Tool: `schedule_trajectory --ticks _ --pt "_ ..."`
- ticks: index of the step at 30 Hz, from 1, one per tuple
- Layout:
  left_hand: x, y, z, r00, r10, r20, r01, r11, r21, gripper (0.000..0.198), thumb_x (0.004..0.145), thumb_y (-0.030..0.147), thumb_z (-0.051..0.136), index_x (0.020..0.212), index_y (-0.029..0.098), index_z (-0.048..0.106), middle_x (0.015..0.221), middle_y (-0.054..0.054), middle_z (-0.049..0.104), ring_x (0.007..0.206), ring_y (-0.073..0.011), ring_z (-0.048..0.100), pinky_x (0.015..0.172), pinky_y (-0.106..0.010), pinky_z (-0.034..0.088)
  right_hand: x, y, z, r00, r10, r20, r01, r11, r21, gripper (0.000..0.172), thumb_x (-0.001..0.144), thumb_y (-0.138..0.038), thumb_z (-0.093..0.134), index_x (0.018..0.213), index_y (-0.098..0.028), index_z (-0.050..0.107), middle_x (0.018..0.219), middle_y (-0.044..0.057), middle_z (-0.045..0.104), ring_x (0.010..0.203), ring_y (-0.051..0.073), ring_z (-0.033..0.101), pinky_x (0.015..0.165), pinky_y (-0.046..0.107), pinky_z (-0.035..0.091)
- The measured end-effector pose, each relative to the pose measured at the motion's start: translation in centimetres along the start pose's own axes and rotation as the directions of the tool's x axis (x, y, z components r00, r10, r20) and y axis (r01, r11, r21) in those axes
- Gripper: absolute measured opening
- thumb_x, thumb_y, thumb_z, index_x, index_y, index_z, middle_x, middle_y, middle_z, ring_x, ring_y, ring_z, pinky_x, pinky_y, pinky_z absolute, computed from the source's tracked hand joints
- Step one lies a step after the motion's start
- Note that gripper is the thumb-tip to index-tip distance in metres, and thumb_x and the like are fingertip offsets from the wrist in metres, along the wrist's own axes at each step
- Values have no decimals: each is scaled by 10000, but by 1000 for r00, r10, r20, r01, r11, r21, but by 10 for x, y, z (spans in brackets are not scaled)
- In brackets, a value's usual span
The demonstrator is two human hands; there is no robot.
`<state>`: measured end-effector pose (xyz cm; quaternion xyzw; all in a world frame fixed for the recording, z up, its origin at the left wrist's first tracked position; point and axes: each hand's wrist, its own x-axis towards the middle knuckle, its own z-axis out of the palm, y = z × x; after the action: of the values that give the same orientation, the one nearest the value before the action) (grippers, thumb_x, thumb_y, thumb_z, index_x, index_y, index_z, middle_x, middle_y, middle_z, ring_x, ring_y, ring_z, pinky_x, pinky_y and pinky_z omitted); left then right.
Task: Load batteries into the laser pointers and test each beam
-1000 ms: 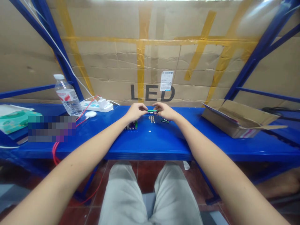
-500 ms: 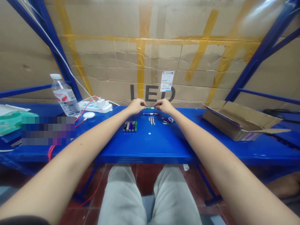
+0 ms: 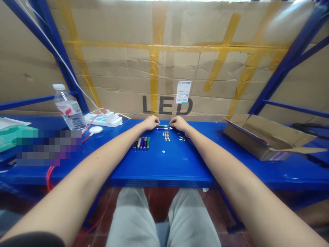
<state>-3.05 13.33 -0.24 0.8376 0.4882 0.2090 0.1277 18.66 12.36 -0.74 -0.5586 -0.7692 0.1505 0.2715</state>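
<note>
Both my arms reach far across the blue table [image 3: 164,164]. My left hand [image 3: 151,122] and my right hand [image 3: 178,122] are closed on the two ends of a thin green pen-like stick [image 3: 163,126] lying level just above the table. A purple stick [image 3: 164,129] rests right beneath it. Near my left wrist lies a row of several small coloured sticks [image 3: 141,143]. A cluster of small silver round pieces [image 3: 166,136] sits below my hands, and one lone round piece [image 3: 162,150] lies nearer me. Small green clips [image 3: 182,138] lie by my right wrist.
A water bottle [image 3: 69,109], a white power strip with a charger [image 3: 104,119] and a white puck with a red cable [image 3: 95,130] stand at the left. An open cardboard box [image 3: 267,137] lies at the right. A taped cardboard wall marked LED [image 3: 167,104] closes the back.
My hands with the green stick rose a little from the table, then came back down close to the purple stick. The view has tilted slightly.
</note>
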Motion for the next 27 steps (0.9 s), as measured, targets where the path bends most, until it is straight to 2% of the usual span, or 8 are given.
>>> schedule_trajectory --ticks 5,9,14,20,23,27 --pt "-1 1 4 1000 1 31 -2 999 33 205 865 156 561 961 130 740 1007 -98 757 959 -217 681 896 -308 508 -2 3 -2 1000 2 27 -2 1000 0 178 790 -94 663 899 -129 800 921 88 781 850 183 697 787 236 512" --pt "-4 1 3 999 -2 39 0 999 44 258 872 131 509 979 139 745 1074 -102 749 1019 -219 673 930 -300 501 -6 4 -5 999 -13 50 11 1000 24 211 807 -123 649 947 -134 807 979 87 782 898 201 703 828 251 516" --pt "-8 6 0 997 34 73 -37 999 39 405 853 102 451 1146 185 719 1231 -64 709 1147 -210 632 1006 -283 465 -8 5 -5 995 -60 75 58 998 34 277 814 -95 606 995 -156 806 1017 72 780 941 206 705 880 263 517" --pt "-12 17 -3 992 36 122 -45 997 70 534 764 24 395 1162 182 714 1251 -56 701 1143 -205 632 1005 -282 462 -9 9 -3 988 -131 88 130 991 20 370 812 -33 531 1030 -160 802 1077 69 769 1010 201 694 927 247 503" --pt "-12 18 -2 991 36 128 -47 995 84 516 783 37 385 1170 159 703 1264 -76 692 1154 -208 625 1006 -290 457 -11 9 -4 986 -132 100 131 991 14 407 792 -1 513 1023 -163 806 1046 62 776 977 197 698 912 239 506" --pt "-12 17 -2 991 31 131 -43 995 92 432 856 141 420 1197 144 685 1284 -105 677 1169 -233 616 1009 -303 452 -11 11 -3 979 -178 101 177 984 21 431 789 5 494 1041 -159 803 1057 64 774 974 200 695 914 244 503"
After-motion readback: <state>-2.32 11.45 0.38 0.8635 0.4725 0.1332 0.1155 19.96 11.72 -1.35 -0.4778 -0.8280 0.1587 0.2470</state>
